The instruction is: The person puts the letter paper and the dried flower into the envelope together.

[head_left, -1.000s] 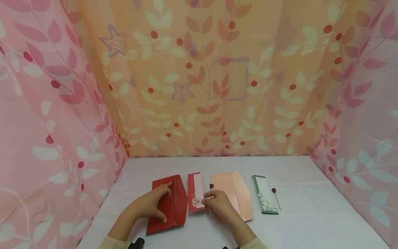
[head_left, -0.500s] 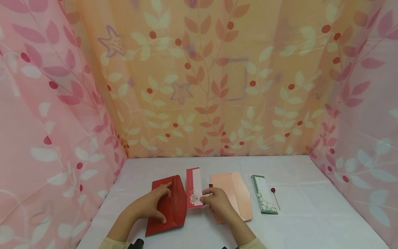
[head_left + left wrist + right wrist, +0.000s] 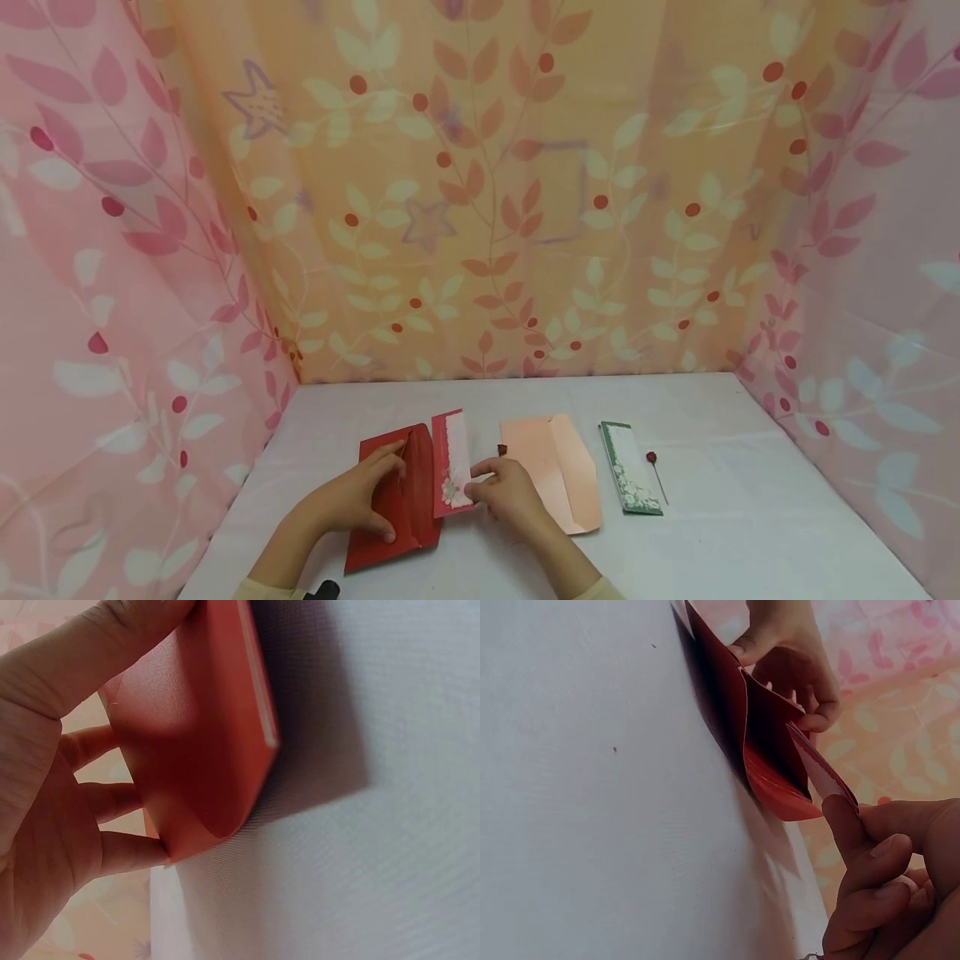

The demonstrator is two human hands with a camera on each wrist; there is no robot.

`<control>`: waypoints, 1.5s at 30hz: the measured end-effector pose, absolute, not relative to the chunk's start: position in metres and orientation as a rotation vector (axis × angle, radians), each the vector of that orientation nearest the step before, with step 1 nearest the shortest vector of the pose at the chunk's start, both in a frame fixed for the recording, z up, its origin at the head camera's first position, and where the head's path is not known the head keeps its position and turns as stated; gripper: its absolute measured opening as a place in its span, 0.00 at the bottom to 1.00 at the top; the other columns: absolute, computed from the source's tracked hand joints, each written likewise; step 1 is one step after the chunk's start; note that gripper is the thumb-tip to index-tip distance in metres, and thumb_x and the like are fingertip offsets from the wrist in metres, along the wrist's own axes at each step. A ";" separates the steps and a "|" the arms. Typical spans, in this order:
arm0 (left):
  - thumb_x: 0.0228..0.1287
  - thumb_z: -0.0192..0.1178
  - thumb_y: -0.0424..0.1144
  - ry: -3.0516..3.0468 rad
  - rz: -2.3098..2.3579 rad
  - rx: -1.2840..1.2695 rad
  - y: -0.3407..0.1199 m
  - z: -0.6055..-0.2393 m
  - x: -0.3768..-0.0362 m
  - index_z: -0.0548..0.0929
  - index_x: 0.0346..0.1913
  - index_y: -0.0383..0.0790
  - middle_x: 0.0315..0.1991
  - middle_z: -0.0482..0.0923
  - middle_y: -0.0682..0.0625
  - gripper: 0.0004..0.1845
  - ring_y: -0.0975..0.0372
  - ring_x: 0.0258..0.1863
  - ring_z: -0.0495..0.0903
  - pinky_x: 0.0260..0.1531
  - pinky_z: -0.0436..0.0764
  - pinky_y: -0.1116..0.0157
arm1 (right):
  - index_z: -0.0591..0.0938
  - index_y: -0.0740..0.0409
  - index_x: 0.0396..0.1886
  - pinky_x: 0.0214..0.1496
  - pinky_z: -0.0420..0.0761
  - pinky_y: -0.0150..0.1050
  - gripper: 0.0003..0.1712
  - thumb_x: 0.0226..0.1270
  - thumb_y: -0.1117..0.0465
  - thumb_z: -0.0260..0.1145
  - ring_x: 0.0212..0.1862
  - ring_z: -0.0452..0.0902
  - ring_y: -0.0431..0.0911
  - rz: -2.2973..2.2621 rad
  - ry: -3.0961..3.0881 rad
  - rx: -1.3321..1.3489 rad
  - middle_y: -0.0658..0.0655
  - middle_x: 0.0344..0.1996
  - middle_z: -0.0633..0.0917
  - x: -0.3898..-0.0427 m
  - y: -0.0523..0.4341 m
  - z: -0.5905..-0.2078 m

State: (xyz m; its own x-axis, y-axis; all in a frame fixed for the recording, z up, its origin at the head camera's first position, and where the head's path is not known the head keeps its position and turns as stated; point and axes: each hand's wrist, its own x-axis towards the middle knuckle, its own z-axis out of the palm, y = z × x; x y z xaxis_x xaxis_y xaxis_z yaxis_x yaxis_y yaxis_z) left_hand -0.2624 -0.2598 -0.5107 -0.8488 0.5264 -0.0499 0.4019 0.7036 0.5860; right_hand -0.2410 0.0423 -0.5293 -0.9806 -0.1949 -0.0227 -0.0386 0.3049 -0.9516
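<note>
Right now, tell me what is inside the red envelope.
The left hand holds the red envelope open while the right hand pinches a red and white flowered card whose edge enters its mouth. Anything deeper inside is covered by the envelope's paper.

card [image 3: 452, 463] between two envelopes [image 3: 551, 471] on table [image 3: 750, 517]

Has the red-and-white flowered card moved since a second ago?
Yes. The red-and-white flowered card slid left toward the dark red paper envelope, now overlapping its open edge, pinched by the right hand.
</note>
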 end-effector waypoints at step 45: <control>0.38 0.83 0.59 2.688 0.861 0.754 -0.258 -0.505 -0.260 0.73 0.52 0.59 0.81 0.52 0.46 0.38 0.46 0.75 0.59 0.59 0.80 0.46 | 0.84 0.53 0.41 0.13 0.67 0.31 0.15 0.57 0.57 0.79 0.11 0.64 0.40 -1.737 2.343 -0.173 0.49 0.19 0.86 -0.228 -0.004 -0.542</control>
